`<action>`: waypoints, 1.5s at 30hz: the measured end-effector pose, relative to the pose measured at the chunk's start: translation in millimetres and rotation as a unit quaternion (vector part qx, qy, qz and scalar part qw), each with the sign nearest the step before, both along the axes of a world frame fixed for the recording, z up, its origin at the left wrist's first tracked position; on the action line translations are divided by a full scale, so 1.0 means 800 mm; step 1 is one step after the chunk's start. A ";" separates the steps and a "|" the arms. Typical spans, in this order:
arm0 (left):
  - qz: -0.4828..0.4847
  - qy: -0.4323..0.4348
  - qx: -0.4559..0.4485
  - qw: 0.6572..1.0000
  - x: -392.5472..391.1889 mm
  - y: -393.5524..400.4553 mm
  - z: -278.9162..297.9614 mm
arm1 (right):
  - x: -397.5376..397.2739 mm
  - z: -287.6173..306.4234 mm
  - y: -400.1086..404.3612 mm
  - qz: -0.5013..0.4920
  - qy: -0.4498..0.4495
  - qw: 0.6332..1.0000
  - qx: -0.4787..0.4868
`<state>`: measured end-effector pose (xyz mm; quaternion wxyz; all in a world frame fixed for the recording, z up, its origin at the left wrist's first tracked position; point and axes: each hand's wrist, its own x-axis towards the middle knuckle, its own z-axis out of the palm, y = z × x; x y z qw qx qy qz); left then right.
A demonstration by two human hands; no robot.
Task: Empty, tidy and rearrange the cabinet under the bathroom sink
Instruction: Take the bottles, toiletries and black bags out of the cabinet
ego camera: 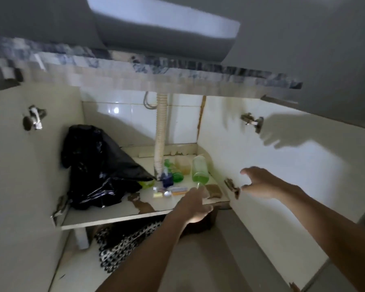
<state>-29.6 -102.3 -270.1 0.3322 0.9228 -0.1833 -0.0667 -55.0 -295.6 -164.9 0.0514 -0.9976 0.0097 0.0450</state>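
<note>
Two bare forearms, no sleeves

The left hand [195, 207] and right hand [259, 183] carry no rings, watch or gloves that show. Both forearms are uncovered to the frame's edge. A black-and-white patterned garment [122, 245] shows below them.

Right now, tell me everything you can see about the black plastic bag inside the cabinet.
The black plastic bag is large, glossy and crumpled, heaped on the left side of the cabinet shelf. Its top rises against the left wall, and a flap spreads right toward the white ribbed drain pipe. Its front folds catch the light. What it holds is hidden. Neither hand touches it.
</note>
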 end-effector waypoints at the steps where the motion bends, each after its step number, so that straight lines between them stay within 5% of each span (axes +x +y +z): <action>1: 0.020 0.016 0.007 1.000 0.004 0.016 -0.014 | 0.008 -0.015 0.011 0.019 0.029 0.999 0.003; 9: 0.141 0.111 -0.055 0.982 0.053 0.055 -0.113 | 0.100 -0.155 0.039 0.076 0.168 0.979 0.084; 15: 0.233 0.117 -0.189 0.947 0.158 0.021 -0.141 | 0.222 -0.213 0.014 -0.021 0.066 0.959 0.276; 21: 0.227 0.162 -0.218 0.935 0.285 -0.035 -0.150 | 0.357 -0.228 0.006 -0.080 0.021 0.942 0.325; 29: 0.218 0.173 -0.174 0.944 0.394 -0.087 -0.144 | 0.489 -0.284 -0.001 -0.210 0.085 0.860 0.458; 40: 0.214 0.238 -0.178 0.931 0.428 -0.101 -0.151 | 0.525 -0.317 -0.003 -0.223 0.153 0.771 0.576; 43: 0.184 0.216 -0.195 0.939 0.419 -0.096 -0.142 | 0.524 -0.314 -0.002 -0.230 0.136 0.719 0.642; 45: 0.170 0.168 -0.221 0.945 0.410 -0.090 -0.127 | 0.511 -0.297 0.005 -0.231 0.132 0.653 0.709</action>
